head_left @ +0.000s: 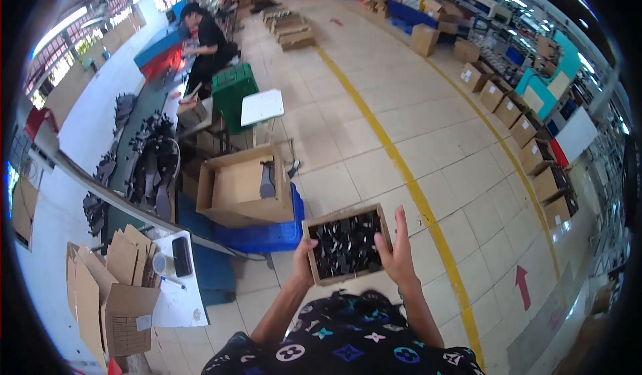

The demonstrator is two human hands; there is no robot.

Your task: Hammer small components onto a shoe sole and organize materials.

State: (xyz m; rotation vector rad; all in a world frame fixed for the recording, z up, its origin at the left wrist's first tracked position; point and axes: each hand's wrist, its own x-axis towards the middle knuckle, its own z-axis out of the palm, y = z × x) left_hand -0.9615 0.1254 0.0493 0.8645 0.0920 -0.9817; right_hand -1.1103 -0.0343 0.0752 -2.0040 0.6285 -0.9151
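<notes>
A small open cardboard box [348,213] full of small black parts [344,246] is in front of my body, above the tiled floor. My left hand [303,258] grips its left side, with the thumb over the rim and the other fingers hidden behind the wall. On the right side, my right hand [399,255] holds the box with its thumb over the rim, while its fingers stretch up along the outside. The exact kind of the black parts is too small to tell.
A larger open carton [244,186] rests on a blue crate [257,236] ahead to the left. Beside it stand a white-topped stool [261,107] and green bin [234,93]. Folded cartons [110,295] and a phone [181,256] are at left. A person [210,44] works farther off.
</notes>
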